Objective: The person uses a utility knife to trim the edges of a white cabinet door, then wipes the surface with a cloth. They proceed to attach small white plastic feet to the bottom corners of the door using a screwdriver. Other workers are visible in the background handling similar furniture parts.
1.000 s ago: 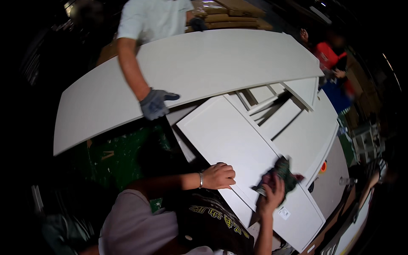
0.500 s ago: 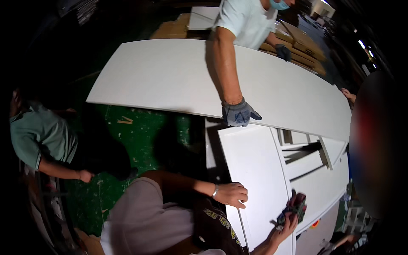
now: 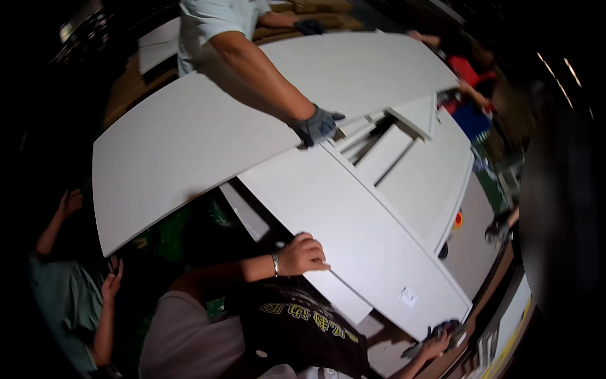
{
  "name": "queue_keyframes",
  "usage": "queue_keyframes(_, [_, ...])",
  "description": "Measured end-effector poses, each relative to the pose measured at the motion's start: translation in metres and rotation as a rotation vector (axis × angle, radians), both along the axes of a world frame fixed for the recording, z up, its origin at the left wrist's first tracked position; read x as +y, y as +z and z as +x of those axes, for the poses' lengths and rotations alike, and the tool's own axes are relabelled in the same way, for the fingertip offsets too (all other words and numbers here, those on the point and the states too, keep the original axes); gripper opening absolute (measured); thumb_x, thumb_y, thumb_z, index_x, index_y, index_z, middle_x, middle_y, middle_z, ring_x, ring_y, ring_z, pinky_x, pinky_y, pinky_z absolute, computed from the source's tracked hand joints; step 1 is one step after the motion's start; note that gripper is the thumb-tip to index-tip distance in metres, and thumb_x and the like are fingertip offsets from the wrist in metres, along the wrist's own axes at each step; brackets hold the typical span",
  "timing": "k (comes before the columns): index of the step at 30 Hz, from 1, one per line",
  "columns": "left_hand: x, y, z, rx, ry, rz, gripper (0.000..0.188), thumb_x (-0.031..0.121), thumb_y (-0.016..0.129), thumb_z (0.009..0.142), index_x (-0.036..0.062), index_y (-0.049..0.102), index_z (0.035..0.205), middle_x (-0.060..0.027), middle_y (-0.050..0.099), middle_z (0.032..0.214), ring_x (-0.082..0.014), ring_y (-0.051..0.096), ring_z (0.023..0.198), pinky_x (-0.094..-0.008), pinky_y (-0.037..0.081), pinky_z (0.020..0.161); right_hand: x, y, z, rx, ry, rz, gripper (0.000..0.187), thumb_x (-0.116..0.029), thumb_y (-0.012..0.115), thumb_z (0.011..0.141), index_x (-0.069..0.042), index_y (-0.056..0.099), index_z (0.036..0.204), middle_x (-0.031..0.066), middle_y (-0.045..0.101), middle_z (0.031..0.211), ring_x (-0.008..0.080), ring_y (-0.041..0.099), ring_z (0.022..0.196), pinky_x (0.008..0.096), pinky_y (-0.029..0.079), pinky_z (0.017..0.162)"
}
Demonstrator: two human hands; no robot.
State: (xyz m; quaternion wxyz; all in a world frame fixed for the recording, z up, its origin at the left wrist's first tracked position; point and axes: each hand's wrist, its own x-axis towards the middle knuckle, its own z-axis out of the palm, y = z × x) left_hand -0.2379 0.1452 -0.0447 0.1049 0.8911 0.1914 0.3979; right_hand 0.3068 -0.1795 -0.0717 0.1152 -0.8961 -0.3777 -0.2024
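A long white panel (image 3: 353, 208) slants from the middle toward the lower right. My left hand (image 3: 303, 256), with a bracelet or watch at its wrist, has its fingers curled on the panel's left edge. At the panel's near end, my right hand (image 3: 435, 347) holds a dark crumpled rag (image 3: 449, 328) against the surface. A small whitish label (image 3: 408, 297) lies on the panel not far from the rag. Beyond it, a large white board (image 3: 183, 145) overlaps the panel's far end, and a co-worker's gloved hand (image 3: 317, 126) grips the board's near edge.
Other white furniture parts (image 3: 385, 155) lie right of the panel. A person in a green shirt (image 3: 66, 309) stands at left, hands near the board's left end; a person in red (image 3: 464, 66) is by its right end. An orange roll (image 3: 458, 219) lies at right.
The view has turned. My right hand has slid the rag to the panel's near end. The large board has shifted and tilted, and the person at left has raised both hands toward it.
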Motion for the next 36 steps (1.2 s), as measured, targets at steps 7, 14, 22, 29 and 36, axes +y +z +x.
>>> queue_keyframes(7, [0.015,0.005,0.006,0.072,-0.131,-0.049,0.007,0.012,0.069,0.072,0.0178,0.069,0.075,0.0047,0.062,0.082,-0.0179,0.057,0.087,-0.0406,0.041,0.084,0.109,0.032,-0.205,0.003,0.325,0.271,0.033,-0.003,0.056,0.074,-0.01,0.068,0.104,0.0151,0.062,0.12,0.0361,0.057,0.111,0.0449,0.044,0.095])
queue_keyframes(14, [0.017,0.021,0.011,0.059,-0.134,-0.065,0.023,0.0,0.066,0.069,0.0147,0.074,0.086,0.0007,0.061,0.086,-0.0203,0.056,0.084,-0.0362,0.043,0.077,0.117,0.052,-0.286,0.046,0.493,0.093,0.026,-0.005,0.06,0.077,-0.018,0.066,0.098,0.0023,0.059,0.129,0.0302,0.051,0.121,0.0423,0.039,0.094])
queue_keyframes(22, [0.02,0.024,0.013,0.162,-0.213,0.016,0.033,0.001,0.068,0.073,0.018,0.075,0.1,-0.0007,0.061,0.097,-0.0194,0.055,0.09,-0.0385,0.041,0.08,0.019,0.023,-0.148,-0.087,-0.074,0.174,0.048,0.004,0.055,0.071,-0.017,0.063,0.113,0.0097,0.053,0.134,0.0349,0.044,0.126,0.0487,0.035,0.102])
queue_keyframes(29, [0.009,0.014,-0.005,0.356,-0.196,-0.02,0.038,0.01,0.059,0.082,0.0219,0.067,0.118,-0.004,0.063,0.117,-0.0214,0.057,0.107,-0.0405,0.043,0.087,0.062,-0.002,-0.096,-0.269,0.08,0.302,0.04,-0.01,0.065,0.071,-0.014,0.067,0.111,0.0133,0.06,0.125,0.0342,0.054,0.115,0.0458,0.04,0.099])
queue_keyframes(36, [-0.018,0.017,-0.051,0.227,0.0,0.181,0.028,0.014,0.059,0.084,0.0185,0.066,0.11,-0.0001,0.06,0.125,-0.0175,0.056,0.11,-0.0321,0.048,0.087,0.049,-0.024,-0.003,-0.317,0.0,0.109,0.048,-0.005,0.058,0.07,-0.014,0.065,0.117,0.0133,0.063,0.121,0.0337,0.059,0.111,0.0425,0.047,0.093])
